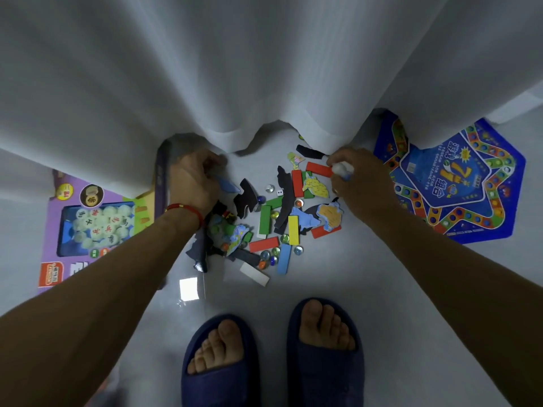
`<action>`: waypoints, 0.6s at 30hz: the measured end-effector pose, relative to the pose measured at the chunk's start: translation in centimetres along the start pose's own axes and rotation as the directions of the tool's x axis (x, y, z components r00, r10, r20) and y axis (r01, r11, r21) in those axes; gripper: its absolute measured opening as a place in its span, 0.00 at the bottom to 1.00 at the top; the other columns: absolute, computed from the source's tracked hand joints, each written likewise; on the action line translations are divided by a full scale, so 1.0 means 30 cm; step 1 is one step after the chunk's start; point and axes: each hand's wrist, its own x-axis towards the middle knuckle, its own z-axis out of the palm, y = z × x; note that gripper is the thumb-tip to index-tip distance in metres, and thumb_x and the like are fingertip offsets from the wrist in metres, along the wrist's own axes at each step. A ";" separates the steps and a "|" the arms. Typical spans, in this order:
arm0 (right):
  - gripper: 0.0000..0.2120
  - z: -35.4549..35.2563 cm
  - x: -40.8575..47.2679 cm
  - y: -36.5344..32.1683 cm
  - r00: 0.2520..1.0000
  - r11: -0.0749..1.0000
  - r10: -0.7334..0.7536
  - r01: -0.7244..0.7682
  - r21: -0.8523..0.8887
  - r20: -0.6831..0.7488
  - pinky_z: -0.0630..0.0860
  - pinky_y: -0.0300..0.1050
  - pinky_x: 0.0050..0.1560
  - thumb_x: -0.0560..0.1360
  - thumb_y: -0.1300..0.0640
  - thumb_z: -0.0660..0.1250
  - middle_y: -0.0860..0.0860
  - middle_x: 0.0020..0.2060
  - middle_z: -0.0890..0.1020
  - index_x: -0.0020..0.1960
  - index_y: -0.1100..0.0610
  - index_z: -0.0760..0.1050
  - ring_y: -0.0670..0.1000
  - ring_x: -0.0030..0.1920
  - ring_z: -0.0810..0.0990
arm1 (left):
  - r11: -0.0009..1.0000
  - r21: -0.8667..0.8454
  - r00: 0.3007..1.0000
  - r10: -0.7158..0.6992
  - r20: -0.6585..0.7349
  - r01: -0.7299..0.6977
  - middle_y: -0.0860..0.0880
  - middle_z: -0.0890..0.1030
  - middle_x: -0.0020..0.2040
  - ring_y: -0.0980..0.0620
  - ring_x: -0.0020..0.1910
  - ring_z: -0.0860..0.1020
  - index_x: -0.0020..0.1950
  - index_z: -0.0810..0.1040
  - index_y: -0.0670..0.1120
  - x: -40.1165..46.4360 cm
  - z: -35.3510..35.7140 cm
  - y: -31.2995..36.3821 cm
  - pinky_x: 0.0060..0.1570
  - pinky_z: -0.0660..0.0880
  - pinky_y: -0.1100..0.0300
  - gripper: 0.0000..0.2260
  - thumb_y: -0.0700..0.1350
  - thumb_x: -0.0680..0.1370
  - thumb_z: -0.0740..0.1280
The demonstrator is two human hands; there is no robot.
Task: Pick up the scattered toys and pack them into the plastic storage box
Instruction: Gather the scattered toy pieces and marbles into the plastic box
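Left hand point(195, 183) pinches a blue puzzle piece point(227, 183); right hand point(357, 183) grips small white pieces point(340, 168). Storage box unseen: clear the loose marbles point(274, 251) beside the yellow block point(293, 230) last.

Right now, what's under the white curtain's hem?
The curtain covers the top of the blue star game board, part of the purple chess-set box and a black puzzle piece. Anything farther back is hidden.

L hand point(195, 183): fingers curled | R hand point(357, 183): fingers pinching

Single head view, looking steeply down at floor point(338, 289), close above scattered toys point(276, 218).
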 end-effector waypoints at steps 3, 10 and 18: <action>0.08 -0.066 -0.057 -0.087 0.955 0.825 0.235 -0.295 0.481 0.183 0.83 0.46 0.41 0.75 0.65 0.70 0.55 0.46 0.83 0.53 0.58 0.81 0.52 0.45 0.83 | 0.939 -0.279 0.977 -0.214 -0.014 0.201 0.50 0.81 0.43 0.61 0.36 0.77 0.48 0.81 0.46 -0.081 -0.028 0.065 0.37 0.72 0.75 0.14 0.29 0.73 0.64; 0.11 -0.267 -0.243 -0.353 0.729 0.313 0.171 -0.678 0.665 0.663 0.74 0.39 0.37 0.79 0.62 0.60 0.57 0.46 0.77 0.57 0.61 0.78 0.48 0.39 0.77 | -0.134 -0.753 0.704 -0.281 0.652 0.644 0.41 0.81 0.48 0.50 0.40 0.77 0.60 0.77 0.42 -0.431 -0.305 0.290 0.34 0.78 0.62 0.11 0.33 0.79 0.62; 0.09 -0.454 -0.463 -1.039 0.541 0.857 -0.033 -0.417 0.303 0.840 0.76 0.45 0.41 0.80 0.56 0.66 0.57 0.52 0.80 0.56 0.56 0.82 0.54 0.43 0.77 | -0.322 -0.797 0.741 -0.305 0.598 0.511 0.43 0.80 0.39 0.51 0.31 0.75 0.48 0.79 0.39 -0.857 -0.812 0.254 0.31 0.75 0.63 0.10 0.41 0.79 0.59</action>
